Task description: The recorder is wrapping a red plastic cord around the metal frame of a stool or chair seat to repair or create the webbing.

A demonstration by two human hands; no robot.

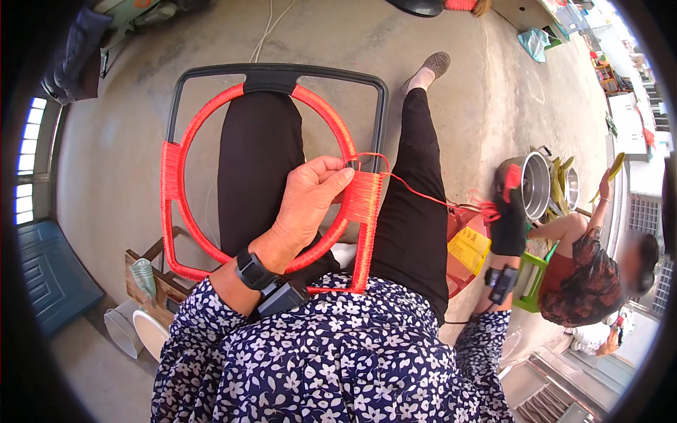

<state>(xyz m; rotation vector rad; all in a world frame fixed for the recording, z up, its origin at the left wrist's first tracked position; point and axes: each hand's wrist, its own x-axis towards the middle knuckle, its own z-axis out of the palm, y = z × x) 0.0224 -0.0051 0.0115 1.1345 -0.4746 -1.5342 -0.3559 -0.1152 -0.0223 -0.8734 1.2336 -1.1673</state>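
Observation:
A black frame (384,106), a rounded square with a ring inside, lies across my lap. Glossy red cord (364,197) is wound tightly round the ring and parts of the outer sides; the upper outer bars are bare black. My left hand (310,190) pinches the frame's right side between thumb and fingers, at the top of the wound band, where a small loop of cord stands up. From there a loose length of cord runs right to my right hand (509,218), in a black glove with red on it. That hand seems closed on the cord, its fingers partly unclear.
A red and yellow bag (469,247) stands beside my right leg. Beyond it are metal pots (536,185) and a person (582,271) on a green stool (529,282). On the left are a wooden stool (151,282) and a white bucket (123,330).

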